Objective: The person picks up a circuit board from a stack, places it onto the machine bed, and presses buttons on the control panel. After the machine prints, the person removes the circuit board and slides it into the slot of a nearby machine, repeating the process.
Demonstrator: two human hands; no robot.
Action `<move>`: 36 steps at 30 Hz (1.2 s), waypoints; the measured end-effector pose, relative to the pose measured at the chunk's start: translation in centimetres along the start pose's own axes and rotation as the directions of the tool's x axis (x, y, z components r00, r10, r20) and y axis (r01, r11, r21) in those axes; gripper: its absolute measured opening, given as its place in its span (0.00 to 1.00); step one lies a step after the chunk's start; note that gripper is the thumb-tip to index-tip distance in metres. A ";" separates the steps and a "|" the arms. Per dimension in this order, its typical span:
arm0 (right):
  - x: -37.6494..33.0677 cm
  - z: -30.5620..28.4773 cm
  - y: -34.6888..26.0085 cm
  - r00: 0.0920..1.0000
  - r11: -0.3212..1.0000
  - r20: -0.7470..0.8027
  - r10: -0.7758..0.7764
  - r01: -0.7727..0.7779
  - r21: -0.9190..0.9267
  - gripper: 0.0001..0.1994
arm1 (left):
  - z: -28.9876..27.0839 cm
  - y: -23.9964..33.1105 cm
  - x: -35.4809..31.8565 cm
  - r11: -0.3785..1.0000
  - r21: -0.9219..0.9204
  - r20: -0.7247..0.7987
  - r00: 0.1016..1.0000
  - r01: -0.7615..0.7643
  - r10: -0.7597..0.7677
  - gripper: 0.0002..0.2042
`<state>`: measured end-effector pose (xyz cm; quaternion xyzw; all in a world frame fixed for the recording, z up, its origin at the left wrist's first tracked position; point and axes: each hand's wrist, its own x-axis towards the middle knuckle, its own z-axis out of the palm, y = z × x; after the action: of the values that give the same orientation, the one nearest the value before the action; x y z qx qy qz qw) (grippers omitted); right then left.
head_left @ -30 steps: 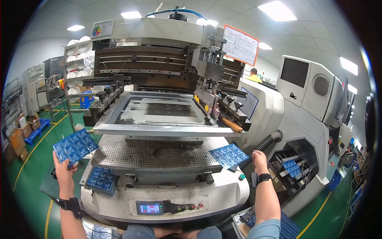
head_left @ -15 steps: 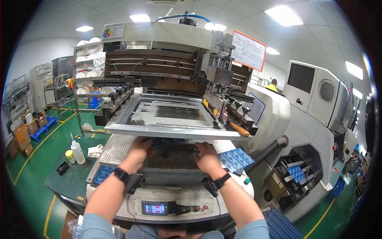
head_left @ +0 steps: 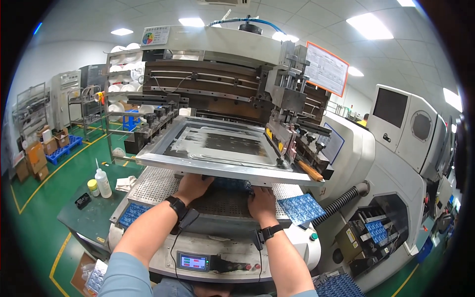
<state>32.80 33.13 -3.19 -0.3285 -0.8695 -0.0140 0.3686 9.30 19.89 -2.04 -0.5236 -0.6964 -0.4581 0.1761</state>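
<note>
Factory floor painted green with yellow lines runs around a big screen printer [head_left: 232, 99], under bright ceiling panels. Its perforated metal table [head_left: 153, 185] sits below a raised, tilted screen frame [head_left: 222, 148].

Both hands reach under that frame. The left hand [head_left: 193, 187] and right hand [head_left: 262, 202] lie on a blue circuit board [head_left: 232, 185] in the middle of the table, palms down, fingers spread flat on it rather than closed round it; the fingertips are hidden under the frame edge, so how firm the grip is I cannot tell. Each wrist carries a black strap with a cord.

Judging by this, the board is being set in place on the table, with the frame up and not lowered onto it. Two more boards wait outside: a board [head_left: 302, 208] lying near the right hand at the table's right edge, and another board [head_left: 131, 214] at the front left corner. More blue boards [head_left: 378, 231] stand in a rack on the right.

Only a dark blue strip of the handled board shows between the hands, thin and flat, patterned with small pale marks like the others.

A squeeze bottle [head_left: 102, 182] and small yellow-capped jar [head_left: 93, 187] stand on a side stand at left.
</note>
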 end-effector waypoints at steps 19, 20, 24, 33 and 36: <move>0.1 -0.2 -0.1 0.995 0.985 0.012 -0.094 0.091 0.143 0.16 | -1.1 -0.4 -2.1 1.000 -0.001 0.126 0.992 0.027 -0.027 0.12; 0.1 -0.4 -0.2 0.995 0.987 0.012 -0.099 0.097 0.131 0.16 | -1.1 -0.5 -2.1 1.000 -0.009 0.127 0.992 0.027 -0.026 0.12; 0.1 -0.3 -0.2 0.993 0.987 0.013 -0.115 0.113 0.117 0.15 | -1.3 -0.2 -2.2 0.999 -0.002 0.134 0.990 0.045 -0.044 0.12; 0.1 -0.1 0.1 0.994 0.988 0.037 -0.106 0.101 0.119 0.15 | -1.4 -0.1 -2.2 0.999 -0.018 0.146 0.989 0.027 -0.024 0.12; 0.1 0.0 0.3 0.993 0.988 0.054 -0.105 0.098 0.119 0.15 | -1.4 -0.2 -2.2 0.999 -0.014 0.138 0.990 0.034 -0.031 0.12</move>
<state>32.90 33.38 -3.19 -0.2621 -0.8950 0.0278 0.3598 9.68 17.52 -2.97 -0.5441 -0.7115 -0.4293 0.1158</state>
